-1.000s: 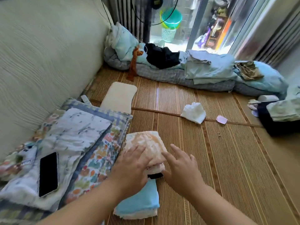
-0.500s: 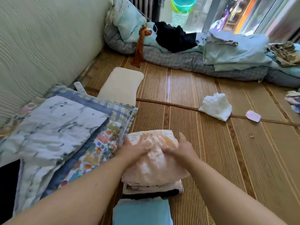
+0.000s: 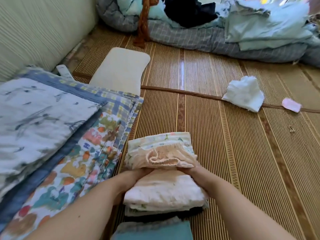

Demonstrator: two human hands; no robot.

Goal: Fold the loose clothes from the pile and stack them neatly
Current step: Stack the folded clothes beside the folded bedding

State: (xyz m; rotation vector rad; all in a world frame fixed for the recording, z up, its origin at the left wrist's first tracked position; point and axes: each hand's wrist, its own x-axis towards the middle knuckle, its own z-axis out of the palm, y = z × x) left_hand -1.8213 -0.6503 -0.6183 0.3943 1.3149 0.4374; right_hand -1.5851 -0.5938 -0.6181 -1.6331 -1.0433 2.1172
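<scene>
A stack of folded clothes point(image 3: 164, 196) lies on the woven mat in front of me, pale peach and white on top, a dark layer beneath. Its far half is a peach garment with an elastic waistband point(image 3: 162, 156). My left hand point(image 3: 138, 175) grips the stack's left side and my right hand point(image 3: 192, 172) grips its right side, fingers tucked under the peach garment's fold. A folded light-blue cloth point(image 3: 155, 231) sits nearest me. The loose pile point(image 3: 190, 13) of dark and pale-blue clothes lies on bedding at the far side.
Folded patterned quilts point(image 3: 52, 127) lie on the left against a pale ribbed sofa point(image 3: 34, 28). A cream pillow point(image 3: 121, 68) lies beyond them. A crumpled white cloth point(image 3: 244, 94) and a small pink item point(image 3: 291, 104) lie on the mat point(image 3: 242, 153) at right.
The view has tilted down and closer. Both hands slid from the top of the stack to its sides, and the peach garment's waistband end is now bunched up between them.
</scene>
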